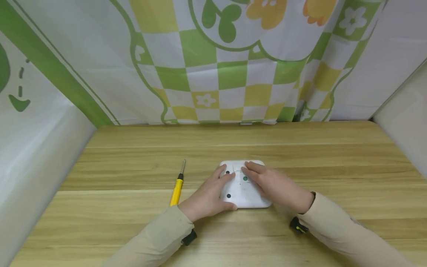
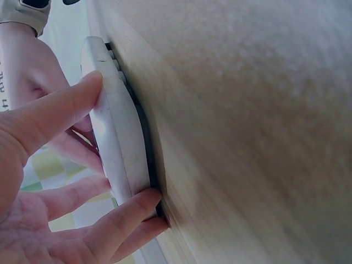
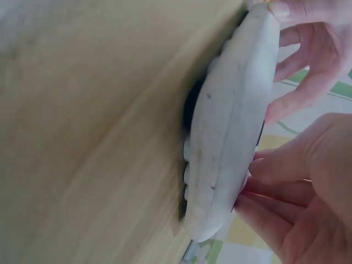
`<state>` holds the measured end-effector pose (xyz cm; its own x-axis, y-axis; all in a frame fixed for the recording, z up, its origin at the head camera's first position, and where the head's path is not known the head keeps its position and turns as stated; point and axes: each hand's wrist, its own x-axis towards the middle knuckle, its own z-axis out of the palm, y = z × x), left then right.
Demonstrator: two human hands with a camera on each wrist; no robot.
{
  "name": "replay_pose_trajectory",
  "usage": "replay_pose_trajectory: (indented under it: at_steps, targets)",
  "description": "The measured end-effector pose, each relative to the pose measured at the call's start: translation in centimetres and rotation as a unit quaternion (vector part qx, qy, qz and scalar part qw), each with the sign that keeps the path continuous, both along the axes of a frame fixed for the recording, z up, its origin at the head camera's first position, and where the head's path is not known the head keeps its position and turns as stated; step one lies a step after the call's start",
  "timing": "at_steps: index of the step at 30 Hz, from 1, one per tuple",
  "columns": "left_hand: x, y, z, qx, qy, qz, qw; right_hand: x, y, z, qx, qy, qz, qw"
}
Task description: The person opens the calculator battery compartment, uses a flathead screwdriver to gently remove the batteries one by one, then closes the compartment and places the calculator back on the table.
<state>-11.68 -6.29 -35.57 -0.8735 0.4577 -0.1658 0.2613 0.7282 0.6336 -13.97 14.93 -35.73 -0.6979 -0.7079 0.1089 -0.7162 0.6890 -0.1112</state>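
A white, rounded-square plastic device (image 1: 251,196) lies on the wooden table with its button side down; dark round spots and a rectangular panel outline show on its upturned back. My left hand (image 1: 208,193) grips its left side. In the left wrist view, the thumb (image 2: 88,93) lies at one edge and fingertips (image 2: 151,198) reach the opposite edge. My right hand (image 1: 277,185) lies over the right side, fingers stretched to the panel at the far end. The right wrist view has its fingertips (image 3: 247,203) touching the back, with rounded buttons (image 3: 187,173) along the underside.
A yellow-handled screwdriver (image 1: 177,189) lies left of the device, its tip pointing away. Behind the wooden table (image 1: 317,148) hangs a green, yellow and white checked curtain (image 1: 200,78). A small pale object (image 1: 246,124) sits at the table's back edge.
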Motion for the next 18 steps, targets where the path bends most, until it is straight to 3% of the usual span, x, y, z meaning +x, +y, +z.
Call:
replay_pose_trajectory:
  at_steps: [8, 18]
  targets:
    - [-0.01, 0.04, 0.02, 0.001, 0.000, 0.000, 1.0000, 0.28, -0.12, -0.56, 0.005, 0.074, 0.029, 0.9968]
    - [0.00, 0.03, -0.02, -0.005, 0.002, -0.002, 1.0000, 0.37, -0.28, -0.78, 0.023, 0.084, 0.028, 0.9958]
